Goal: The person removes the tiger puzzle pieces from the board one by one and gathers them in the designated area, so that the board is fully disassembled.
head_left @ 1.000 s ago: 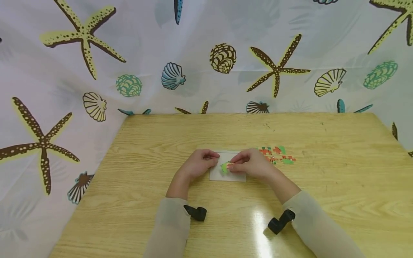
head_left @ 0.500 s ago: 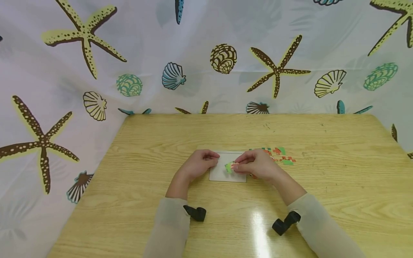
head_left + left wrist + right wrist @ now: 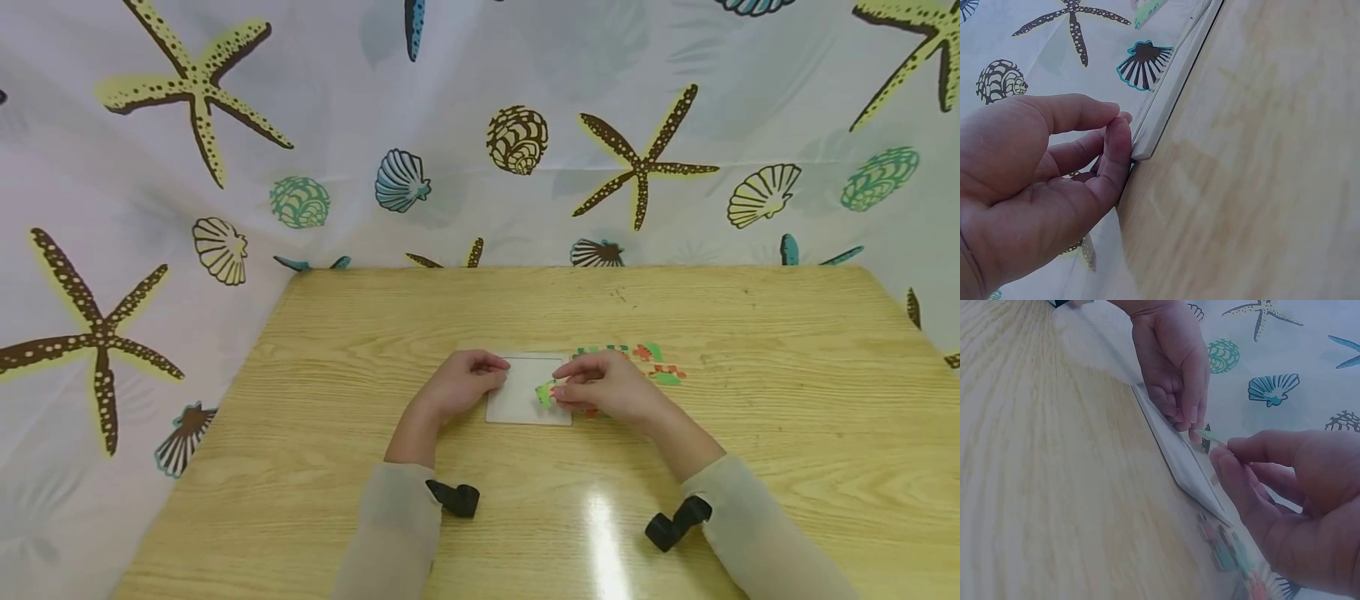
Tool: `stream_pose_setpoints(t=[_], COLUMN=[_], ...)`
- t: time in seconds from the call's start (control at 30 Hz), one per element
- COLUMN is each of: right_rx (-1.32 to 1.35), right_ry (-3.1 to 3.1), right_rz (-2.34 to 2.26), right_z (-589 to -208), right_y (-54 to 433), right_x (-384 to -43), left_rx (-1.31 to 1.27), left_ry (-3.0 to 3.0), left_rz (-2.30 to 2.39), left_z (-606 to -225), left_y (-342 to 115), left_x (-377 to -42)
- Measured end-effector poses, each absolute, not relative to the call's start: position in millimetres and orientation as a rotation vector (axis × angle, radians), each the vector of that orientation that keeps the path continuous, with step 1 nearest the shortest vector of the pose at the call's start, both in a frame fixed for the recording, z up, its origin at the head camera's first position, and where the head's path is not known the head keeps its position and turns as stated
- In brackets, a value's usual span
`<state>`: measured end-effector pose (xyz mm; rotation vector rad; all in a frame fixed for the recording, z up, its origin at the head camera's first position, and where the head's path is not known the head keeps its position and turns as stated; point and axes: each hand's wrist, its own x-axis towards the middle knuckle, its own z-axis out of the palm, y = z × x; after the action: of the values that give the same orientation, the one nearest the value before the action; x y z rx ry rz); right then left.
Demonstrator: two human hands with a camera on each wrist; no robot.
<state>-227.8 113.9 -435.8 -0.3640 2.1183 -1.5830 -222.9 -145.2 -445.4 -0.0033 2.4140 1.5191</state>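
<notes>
A white, shallow puzzle tray [image 3: 517,408] with a raised edge lies on the table between the two hands. My left hand [image 3: 467,383] holds the tray's left edge; in the left wrist view, the thumb and fingertips meet near a corner of the tray [image 3: 1163,115]. Over the tray's right part, my right hand [image 3: 609,388] pinches a green and red jigsaw piece [image 3: 544,394] between thumb and fingers. Edge-on, that thin jigsaw piece [image 3: 1208,434] shows in the right wrist view, above the tray surface. Its lower side is hidden.
Several loose jigsaw pieces [image 3: 666,374] in red and green lie right of the tray, partly behind my right hand. The wooden table [image 3: 360,333] meets a hanging cloth [image 3: 457,217] with starfish and shell prints at the back and sides.
My right hand has moved rightward across the tray with the jigsaw piece still pinched, uncovering more of the tray. The left hand stays at the tray's left edge.
</notes>
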Motion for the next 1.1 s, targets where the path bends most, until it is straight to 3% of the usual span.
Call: stream_pose_setpoints(t=[1.1], right_rx=[-0.402], right_ry=[2.105], right_rz=[-1.466], right_z=[-421], right_y=[177], right_x=[-246], left_rx=[0.028], left_ry=[2.424], left_rz=[1.515], left_z=[-447], left_y=[-146], left_x=[-223])
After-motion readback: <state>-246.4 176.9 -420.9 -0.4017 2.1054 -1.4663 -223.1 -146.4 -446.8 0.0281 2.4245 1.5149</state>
